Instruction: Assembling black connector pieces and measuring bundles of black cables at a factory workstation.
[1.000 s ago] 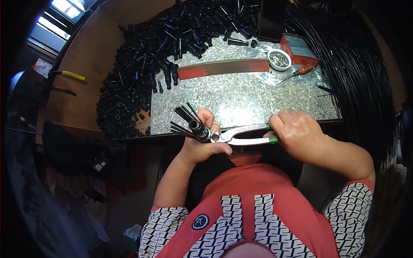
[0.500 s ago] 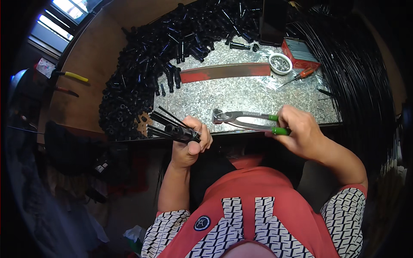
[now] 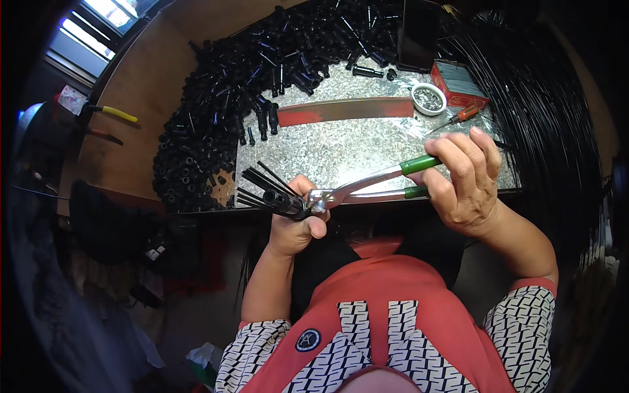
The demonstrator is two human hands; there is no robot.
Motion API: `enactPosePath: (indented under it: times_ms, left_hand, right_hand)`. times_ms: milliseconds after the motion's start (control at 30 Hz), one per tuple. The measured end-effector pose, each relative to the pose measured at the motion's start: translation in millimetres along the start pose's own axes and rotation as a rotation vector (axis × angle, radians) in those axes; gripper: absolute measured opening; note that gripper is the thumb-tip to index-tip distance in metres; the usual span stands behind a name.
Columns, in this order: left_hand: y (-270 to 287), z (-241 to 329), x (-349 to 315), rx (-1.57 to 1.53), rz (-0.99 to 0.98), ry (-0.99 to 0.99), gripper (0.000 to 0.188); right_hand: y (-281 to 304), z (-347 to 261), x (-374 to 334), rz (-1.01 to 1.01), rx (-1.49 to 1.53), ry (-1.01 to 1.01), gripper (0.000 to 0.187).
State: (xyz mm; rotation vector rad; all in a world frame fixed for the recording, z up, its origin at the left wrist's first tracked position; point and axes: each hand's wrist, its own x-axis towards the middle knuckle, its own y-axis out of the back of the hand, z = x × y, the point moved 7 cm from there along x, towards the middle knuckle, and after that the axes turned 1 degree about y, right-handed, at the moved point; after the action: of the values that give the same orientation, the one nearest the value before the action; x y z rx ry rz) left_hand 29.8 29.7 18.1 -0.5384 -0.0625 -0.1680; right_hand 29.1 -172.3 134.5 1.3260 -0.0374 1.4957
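Note:
My left hand (image 3: 288, 236) is closed around a black cylindrical part (image 3: 285, 203) at the table's front edge. Several thin black rods (image 3: 261, 180) fan out from it to the left. In my right hand (image 3: 466, 193) are end-cutting pincers (image 3: 368, 183) with green grips, their handles spread apart. The thumb and fingers rest about the grips, some fingers raised. The metal head of the pincers is against the right end of the black part, beside my left fingers. What lies between the jaws is too small to make out.
Many black tubular parts (image 3: 216, 98) are heaped at the left and back. A red-and-dark strip (image 3: 347, 111) lies mid-table. Beyond it are a white bowl (image 3: 428, 99) of small metal bits, a red box (image 3: 458, 85) and an orange-handled screwdriver (image 3: 466, 114). Long black rods (image 3: 544, 118) fill the right.
The pincers have moved left until their head meets the black part. Their handles have spread wider, and my right fingers have loosened and lifted. My left hand has shifted slightly right.

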Motion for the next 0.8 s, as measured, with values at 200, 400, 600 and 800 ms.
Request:
enactPosePath:
  times_ms: [200, 400, 600, 800]
  left_hand:
    - [6.4, -3.0, -0.6, 0.084, 0.074, 0.012, 0.061]
    - [8.9, -4.7, -1.7, 0.114, 0.091, -0.018, 0.06]
    - [8.2, 6.7, -8.8, 0.255, 0.051, -0.251, 0.064]
    - [-17.9, 17.3, -2.5, 0.358, -0.197, -0.372, 0.064]
  right_hand:
    - [1.8, -0.2, -2.8, 0.002, 0.048, 0.044, 0.024]
    - [0.8, 3.5, -5.0, -0.164, 0.171, 0.02, 0.026]
    - [-19.9, 3.5, -27.2, -0.591, 0.826, -0.276, 0.032]
    - [-30.8, -45.7, -86.7, -1.596, 2.039, -0.93, 0.023]
